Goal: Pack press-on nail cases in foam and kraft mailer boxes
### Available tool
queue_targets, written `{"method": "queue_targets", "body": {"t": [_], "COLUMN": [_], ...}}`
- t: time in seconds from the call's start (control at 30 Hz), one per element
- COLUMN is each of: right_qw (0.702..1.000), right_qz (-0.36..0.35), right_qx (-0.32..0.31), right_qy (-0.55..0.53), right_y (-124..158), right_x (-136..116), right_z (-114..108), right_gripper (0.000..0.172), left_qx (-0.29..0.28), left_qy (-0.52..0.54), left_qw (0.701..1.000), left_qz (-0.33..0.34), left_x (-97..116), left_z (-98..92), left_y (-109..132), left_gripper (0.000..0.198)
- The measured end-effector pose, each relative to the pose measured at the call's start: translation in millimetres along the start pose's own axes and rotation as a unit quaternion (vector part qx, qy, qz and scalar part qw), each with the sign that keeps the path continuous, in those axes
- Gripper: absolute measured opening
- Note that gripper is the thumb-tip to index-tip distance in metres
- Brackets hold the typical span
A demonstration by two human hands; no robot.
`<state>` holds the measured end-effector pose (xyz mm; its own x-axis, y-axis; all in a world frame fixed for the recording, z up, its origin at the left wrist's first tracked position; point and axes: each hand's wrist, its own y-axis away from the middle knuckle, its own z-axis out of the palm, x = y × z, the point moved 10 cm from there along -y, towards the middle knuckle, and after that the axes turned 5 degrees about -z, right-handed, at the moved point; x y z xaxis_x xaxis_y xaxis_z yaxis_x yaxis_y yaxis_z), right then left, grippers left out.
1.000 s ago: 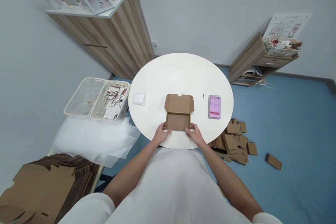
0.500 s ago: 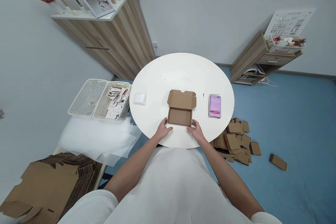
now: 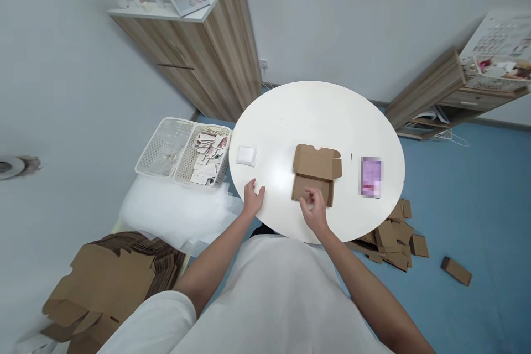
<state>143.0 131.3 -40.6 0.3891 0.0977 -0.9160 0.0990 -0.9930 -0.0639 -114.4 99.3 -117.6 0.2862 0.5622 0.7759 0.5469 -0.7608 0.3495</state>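
Observation:
A small brown cardboard box [image 3: 316,172] lies open on the round white table [image 3: 319,116], its lid folded back away from me. My right hand [image 3: 314,211] rests on the box's near edge with the fingers curled over it. My left hand [image 3: 253,197] has left the box and lies on the bare tabletop to its left, fingers spread and empty. A small white pad [image 3: 246,155] lies further left on the table. A pink and purple card [image 3: 370,176] lies to the right of the box.
Two white mesh baskets [image 3: 166,149] stand left of the table, one filled with small packets [image 3: 207,152]. White foam sheets [image 3: 174,213] lie below them. Flat cardboard blanks [image 3: 108,282] are stacked at lower left. Folded boxes [image 3: 394,232] litter the blue floor on the right.
My left hand has let go of the box and moved left onto the table. My right hand has shifted onto the box's near edge. The view has swung leftward.

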Motion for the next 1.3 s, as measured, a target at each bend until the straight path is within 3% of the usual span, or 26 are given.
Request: {"method": "queue_targets", "body": {"t": [0.17,0.3,0.47,0.63,0.8,0.97,1.1,1.3], "right_qw": [0.981,0.958,0.943,0.945,0.956,0.975,0.982,0.985], "right_qz": [0.139,0.22,0.255,0.227,0.227,0.199,0.178,0.157], "right_qx": [-0.128,-0.151,-0.137,-0.14,-0.099,-0.029,-0.001,0.054], "right_qy": [-0.053,-0.104,-0.165,-0.189,-0.159,-0.094,-0.068,-0.048], "right_y": [-23,-47,-79,-94,-91,-84,-72,-47], "right_x": [9,22,20,10,15,9,1,3], "right_z": [96,155,205,233,222,186,152,81], "right_gripper": [0.034,0.042,0.049,0.049,0.043,0.029,0.025,0.026], "left_qx": [0.016,-0.014,-0.055,-0.098,-0.101,-0.117,-0.134,-0.188], "left_qy": [-0.01,-0.007,-0.008,0.006,0.053,0.115,0.121,0.084], "left_qw": [1.0,1.0,0.998,0.994,0.993,0.987,0.983,0.974], "left_qz": [-0.023,-0.022,-0.001,0.043,0.019,-0.006,0.02,0.092], "left_x": [-11,-8,1,8,0,-1,17,58], "left_z": [-43.6,-56.2,-56.0,-46.2,-44.9,-36.2,-21.6,16.0], "left_y": [-53,-91,-127,-139,-130,-110,-87,-38], "left_gripper": [0.054,0.059,0.056,0.047,0.031,0.024,0.022,0.022]}}
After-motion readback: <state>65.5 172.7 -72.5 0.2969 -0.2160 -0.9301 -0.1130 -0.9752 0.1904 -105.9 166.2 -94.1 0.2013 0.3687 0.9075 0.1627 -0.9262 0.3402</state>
